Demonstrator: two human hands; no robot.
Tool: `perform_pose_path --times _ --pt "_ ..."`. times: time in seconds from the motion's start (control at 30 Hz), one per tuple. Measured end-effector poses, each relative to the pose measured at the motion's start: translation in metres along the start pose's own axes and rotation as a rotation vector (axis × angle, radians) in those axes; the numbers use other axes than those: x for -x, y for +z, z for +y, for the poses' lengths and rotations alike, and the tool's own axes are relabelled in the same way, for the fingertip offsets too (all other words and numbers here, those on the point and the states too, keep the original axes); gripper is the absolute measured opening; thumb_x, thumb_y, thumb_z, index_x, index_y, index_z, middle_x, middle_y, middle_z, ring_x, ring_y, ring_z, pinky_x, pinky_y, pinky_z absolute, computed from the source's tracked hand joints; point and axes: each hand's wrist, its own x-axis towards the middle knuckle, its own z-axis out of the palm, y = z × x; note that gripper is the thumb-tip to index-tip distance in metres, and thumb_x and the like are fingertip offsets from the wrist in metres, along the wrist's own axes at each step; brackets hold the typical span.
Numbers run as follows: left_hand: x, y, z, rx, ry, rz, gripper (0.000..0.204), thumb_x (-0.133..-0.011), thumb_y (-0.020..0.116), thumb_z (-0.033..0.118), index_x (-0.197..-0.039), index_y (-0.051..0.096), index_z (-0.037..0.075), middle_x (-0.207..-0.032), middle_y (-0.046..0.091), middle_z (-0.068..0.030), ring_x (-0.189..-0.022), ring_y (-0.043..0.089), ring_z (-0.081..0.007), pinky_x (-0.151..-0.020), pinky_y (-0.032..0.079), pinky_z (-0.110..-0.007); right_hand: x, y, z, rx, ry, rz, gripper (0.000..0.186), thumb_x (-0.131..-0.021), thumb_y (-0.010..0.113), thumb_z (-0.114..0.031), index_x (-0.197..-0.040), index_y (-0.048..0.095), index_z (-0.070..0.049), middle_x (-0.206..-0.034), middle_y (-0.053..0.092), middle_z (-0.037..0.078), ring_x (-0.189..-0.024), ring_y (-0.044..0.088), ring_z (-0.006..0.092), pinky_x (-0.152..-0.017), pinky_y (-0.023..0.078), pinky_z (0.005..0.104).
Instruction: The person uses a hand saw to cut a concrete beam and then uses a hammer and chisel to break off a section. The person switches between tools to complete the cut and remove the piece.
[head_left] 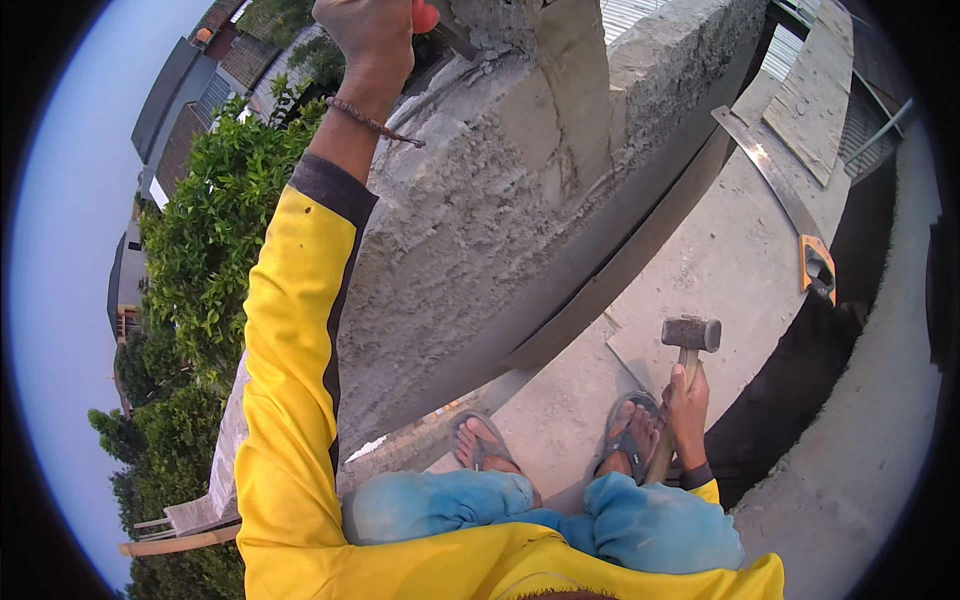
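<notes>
Hammer low in the right hand, left fist raised against a concrete wall

Hammer (690, 335) first: it has a blocky grey metal head and a wooden handle, and it stands nearly upright at the lower right of the view, head uppermost. The right hand (688, 400) is clenched around the handle just below the head, beside the person's right knee.

The left hand (368, 35) is raised high at the top of the view, on a long yellow sleeve (290, 360) with a dark cuff and a thin cord bracelet at the wrist. It is closed in a fist around an orange-red handle (425, 17), of which only a small part shows; what tool it belongs to cannot be told. The fist sits against the top of a rough grey concrete wall (470, 220), whose pitted face slopes down across the middle of the view.

Below, two feet in grey sandals (628, 432) stand on a pale concrete slab (730, 260), with blue trousers above them. A long metal spirit level (775, 175) with an orange end lies on the slab, well apart from the hammer, and a flat board (815, 95) lies beyond it. To the left, green trees (205, 260) and house roofs show under a pale sky.
</notes>
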Motion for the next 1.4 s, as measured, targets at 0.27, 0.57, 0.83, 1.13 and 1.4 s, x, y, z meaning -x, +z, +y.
perform_pose_path --times 0.27,0.57,0.83,1.13,1.4 --pt "-0.004 -0.010 0.013 -0.053 -0.002 -0.039 0.032 -0.102 0.078 0.030 -0.084 0.061 0.010 -0.067 0.051 0.0028 -0.056 0.047 -0.0070 -0.055 0.041 -0.026 -0.008 -0.008 -0.016 -0.169 0.230 -0.048 0.019 -0.111 0.057 -0.027 -0.114 0.052 -0.008 -0.069 0.049 -0.001 -0.049 0.048 0.0089 -0.040 0.041 0.0286" --pt "0.027 -0.088 0.127 -0.278 -0.032 -0.243 0.032 -0.102 0.078 0.033 -0.086 0.063 0.009 -0.067 0.047 0.0054 -0.056 0.043 -0.0044 -0.055 0.038 -0.024 -0.023 -0.027 0.042 0.037 0.300 -0.046 0.020 -0.109 0.059 -0.025 -0.110 0.051 -0.007 -0.068 0.054 0.005 -0.046 0.054 0.0172 -0.041 0.045 0.0354" --pt "0.088 -0.169 0.144 -1.205 -0.148 -0.415 0.041 -0.097 0.082 0.037 -0.080 0.065 0.005 -0.064 0.052 0.0034 -0.060 0.053 -0.0062 -0.056 0.042 -0.027 -0.024 -0.052 0.042 0.692 -0.239 -0.122 0.023 -0.106 0.063 -0.026 -0.116 0.056 -0.006 -0.083 0.068 0.024 -0.072 0.071 0.0396 -0.063 0.052 0.0506" --pt "0.158 -0.311 0.155 -1.666 -0.196 -0.236 0.044 -0.092 0.083 0.045 -0.091 0.070 0.002 -0.074 0.071 -0.0140 -0.066 0.070 -0.0321 -0.064 0.053 -0.039 -0.052 -0.016 -0.196 1.042 -1.056 -0.386 0.041 -0.089 0.081 -0.022 -0.122 0.061 -0.007 -0.100 0.071 0.015 -0.084 0.072 0.0343 -0.070 0.056 0.0441" --pt "0.190 -0.345 0.134 -1.616 -0.144 -0.134 0.042 -0.096 0.078 0.047 -0.091 0.069 0.006 -0.073 0.070 -0.0148 -0.068 0.070 -0.0364 -0.061 0.051 -0.043 -0.070 0.092 -0.406 1.552 -2.428 -0.547 0.026 -0.091 0.072 -0.026 -0.108 0.058 -0.012 -0.086 0.056 0.001 -0.072 0.060 0.0143 -0.055 0.047 0.0282"
